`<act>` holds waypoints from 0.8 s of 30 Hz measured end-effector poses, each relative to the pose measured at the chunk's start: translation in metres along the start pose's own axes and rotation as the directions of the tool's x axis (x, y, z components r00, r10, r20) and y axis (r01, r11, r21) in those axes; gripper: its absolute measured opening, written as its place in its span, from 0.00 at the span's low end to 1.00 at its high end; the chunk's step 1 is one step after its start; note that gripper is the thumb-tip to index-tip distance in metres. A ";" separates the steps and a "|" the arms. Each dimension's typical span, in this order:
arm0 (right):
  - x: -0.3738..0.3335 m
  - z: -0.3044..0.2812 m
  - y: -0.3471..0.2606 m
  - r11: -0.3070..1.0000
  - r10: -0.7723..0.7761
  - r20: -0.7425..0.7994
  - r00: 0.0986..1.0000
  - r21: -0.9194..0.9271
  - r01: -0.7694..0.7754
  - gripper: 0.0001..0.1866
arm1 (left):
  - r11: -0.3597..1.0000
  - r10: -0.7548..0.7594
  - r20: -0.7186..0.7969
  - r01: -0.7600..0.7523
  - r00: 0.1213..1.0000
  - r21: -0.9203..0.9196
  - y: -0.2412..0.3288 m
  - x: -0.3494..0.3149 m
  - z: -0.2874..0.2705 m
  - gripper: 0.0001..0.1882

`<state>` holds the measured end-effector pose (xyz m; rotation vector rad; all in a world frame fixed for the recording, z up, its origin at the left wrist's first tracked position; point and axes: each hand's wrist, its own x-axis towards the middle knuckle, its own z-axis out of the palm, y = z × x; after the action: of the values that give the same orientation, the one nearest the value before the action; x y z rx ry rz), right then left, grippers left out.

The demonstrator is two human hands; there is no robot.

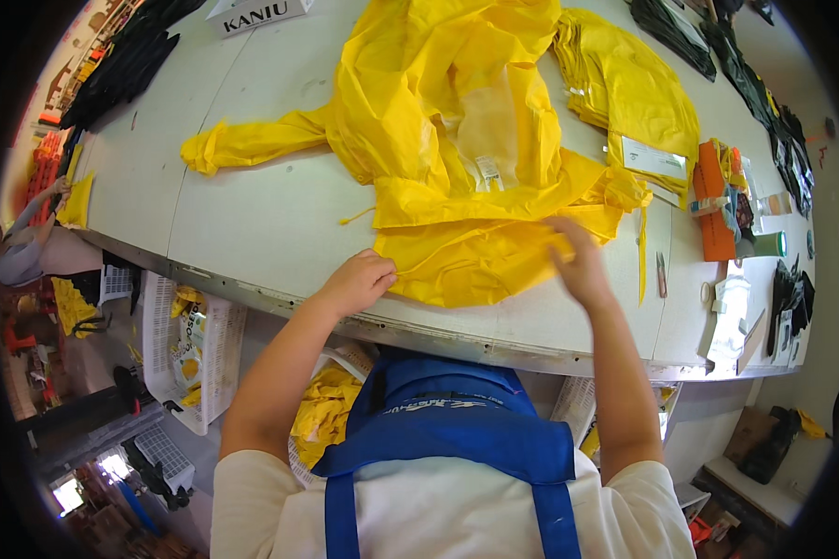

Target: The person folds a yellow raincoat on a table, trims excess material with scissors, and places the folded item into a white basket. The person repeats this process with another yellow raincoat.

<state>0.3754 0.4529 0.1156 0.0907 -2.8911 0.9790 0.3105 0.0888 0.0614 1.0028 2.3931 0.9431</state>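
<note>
A yellow rain jacket [410, 149] lies spread on the table, one sleeve stretched out to the left. Its hood [475, 265] is toward me, near the table's front edge. My left hand [359, 281] is closed on the hood's left edge, fingers pinched together. Over the hood's right side is my right hand [583, 265], slightly blurred, its thumb and fingers apart. A pale lining panel and a small white label [488, 171] show inside the jacket. A yellow drawstring hangs down at the right of the hood.
Folded yellow garments [643, 112] are stacked at the back right. An orange box [715, 210] of small supplies stands beside a pair of snips [662, 275]. White baskets [228, 359] with yellow items sit below the table edge. Another person [42, 247] works at far left.
</note>
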 end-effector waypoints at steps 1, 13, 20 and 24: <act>0.000 0.013 -0.024 0.996 -0.074 0.127 0.989 0.065 0.066 0.20 | 1.000 0.006 -0.019 -0.006 1.000 0.003 0.001 0.000 0.000 0.07; -0.109 0.050 -0.028 0.995 0.036 0.775 0.631 -0.089 0.053 0.14 | 0.945 -0.189 -0.208 0.235 0.960 0.226 -0.017 -0.011 0.003 0.09; -0.080 0.089 -0.062 0.978 -0.010 0.162 0.987 -0.206 0.044 0.27 | 0.359 -0.791 -0.249 0.095 0.558 -0.928 0.013 -0.031 0.049 0.22; -0.072 0.093 -0.065 0.942 -0.129 0.340 0.932 -0.251 0.222 0.36 | -0.016 -0.761 -0.029 -0.063 0.648 -0.998 0.034 -0.023 0.039 0.21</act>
<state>0.4461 0.3467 0.0735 0.5272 -3.2063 0.5493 0.3641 0.1064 0.0593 -0.6856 1.3355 2.3423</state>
